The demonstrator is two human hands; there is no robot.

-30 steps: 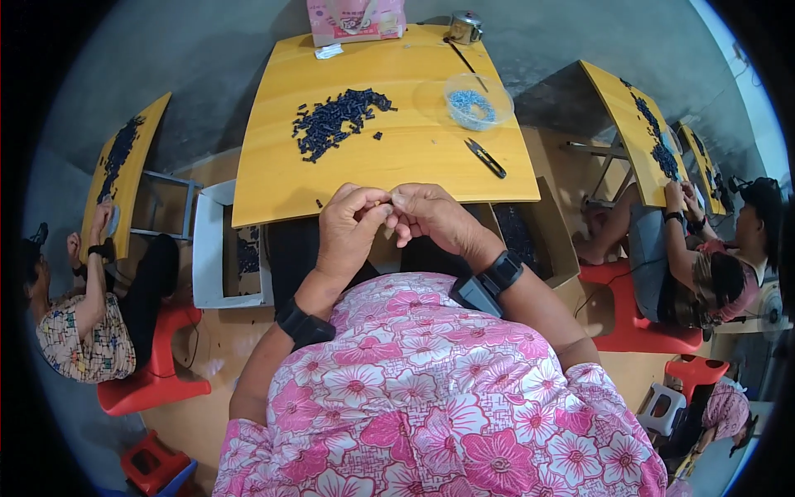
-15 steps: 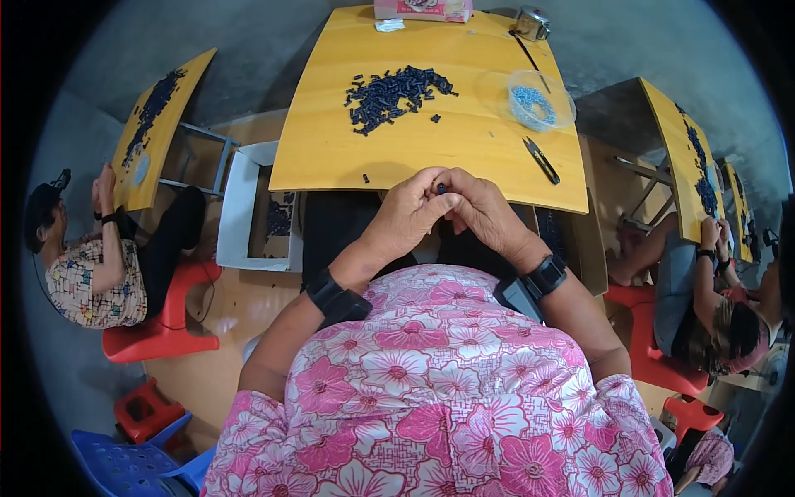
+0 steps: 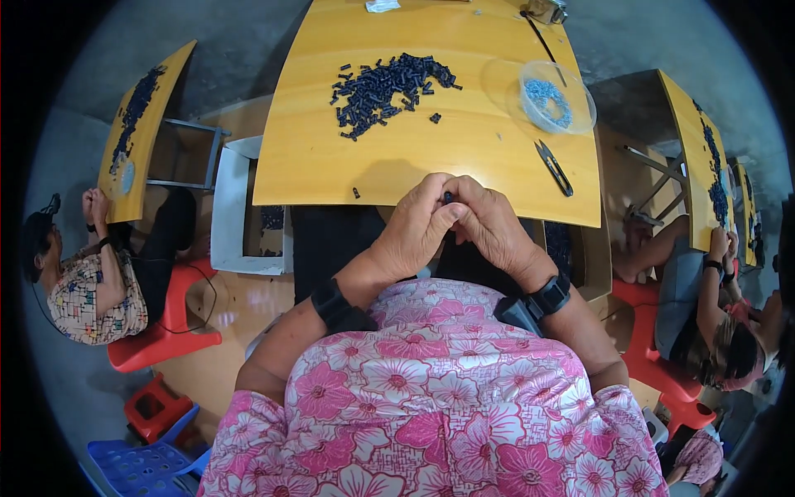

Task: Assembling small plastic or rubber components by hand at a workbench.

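Both my hands meet just over the near edge of a yellow table (image 3: 323,170). My left hand (image 3: 416,230) and my right hand (image 3: 498,228) are closed, fingertips pressed together around a small dark cylindrical piece (image 3: 449,197). Only its end shows between the thumbs and fingers; the rest is hidden. Farther up the table spreads a pile of similar short dark pieces (image 3: 387,87). One loose piece (image 3: 356,193) lies near the front edge, left of my hands. To the right lies a pair of black thread snips (image 3: 555,168).
A clear plastic bowl (image 3: 586,103) holds small light-blue bits. Behind it are a thin black stick (image 3: 543,37) and a metal-coloured container (image 3: 546,10). An open white box (image 3: 228,224) stands below left, a cardboard box (image 3: 595,257) below right. People work at side tables.
The view has shifted, so the table sits higher and my hands slightly lower in the picture. Both hands keep the dark piece between their fingertips.
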